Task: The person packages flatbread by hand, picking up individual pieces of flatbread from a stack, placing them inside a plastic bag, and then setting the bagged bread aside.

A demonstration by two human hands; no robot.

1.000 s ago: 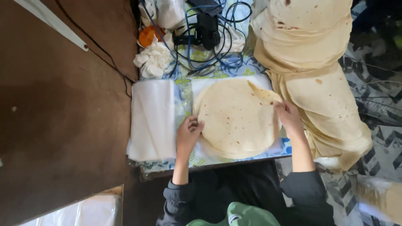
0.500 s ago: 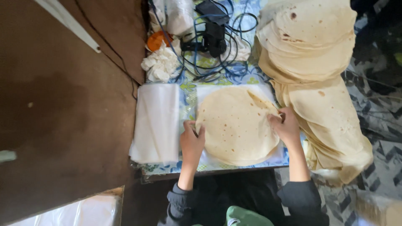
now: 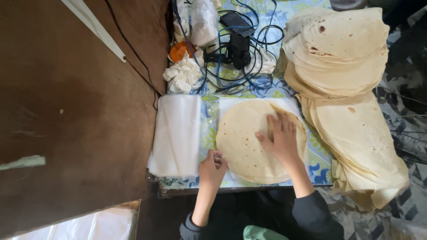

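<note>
A small stack of round flatbreads (image 3: 242,138) lies on a white sheet in the middle of a low patterned table (image 3: 318,153). My right hand (image 3: 278,138) rests flat on top of the breads, fingers spread, palm down. My left hand (image 3: 212,168) sits at the near left edge of the stack, fingers curled and pinching the rim of the bread or the sheet under it; which one I cannot tell.
A pile of white plastic bags (image 3: 175,135) lies left of the breads. Two tall flatbread stacks stand right, one far (image 3: 338,49) and one near (image 3: 360,142). Tangled blue cables with a black device (image 3: 238,49), crumpled tissue (image 3: 182,75) and an orange lid (image 3: 179,51) lie behind.
My right hand moved from the right rim of the breads onto the middle of the top bread. My left hand slid down to the near left edge.
</note>
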